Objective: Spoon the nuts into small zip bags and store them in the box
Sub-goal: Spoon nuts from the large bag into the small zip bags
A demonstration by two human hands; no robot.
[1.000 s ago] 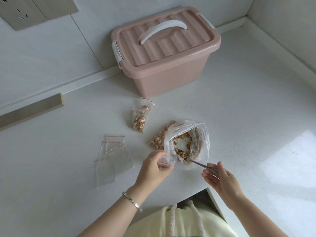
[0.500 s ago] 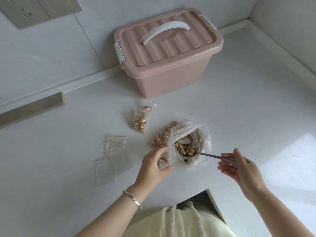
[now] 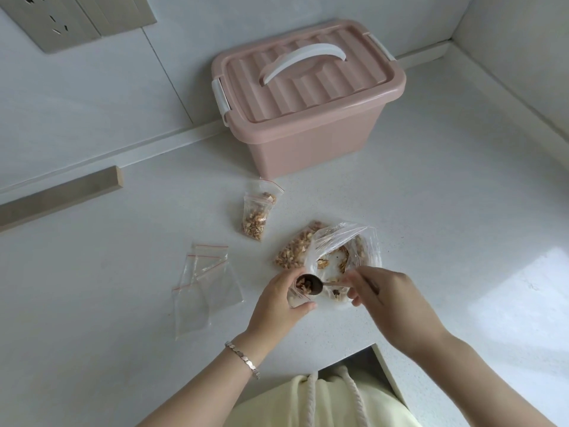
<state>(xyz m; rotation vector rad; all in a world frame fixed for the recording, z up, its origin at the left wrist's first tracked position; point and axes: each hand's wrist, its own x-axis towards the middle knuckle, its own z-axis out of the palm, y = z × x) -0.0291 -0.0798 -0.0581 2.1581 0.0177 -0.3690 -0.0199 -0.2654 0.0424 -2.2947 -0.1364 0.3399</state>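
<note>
wall socket plate, wooden strip by the wall, white counter

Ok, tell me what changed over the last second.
The right hand lifted the spoon, now loaded with nuts, out of the big bag and carried it left to the mouth of the small zip bag that the left hand holds. That grip, the closed box, the filled bags and the empty bags stayed put.

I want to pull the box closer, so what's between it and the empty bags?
In the head view, one filled bag lies between the box and the empty bags; the rest of that stretch is bare counter.
</note>
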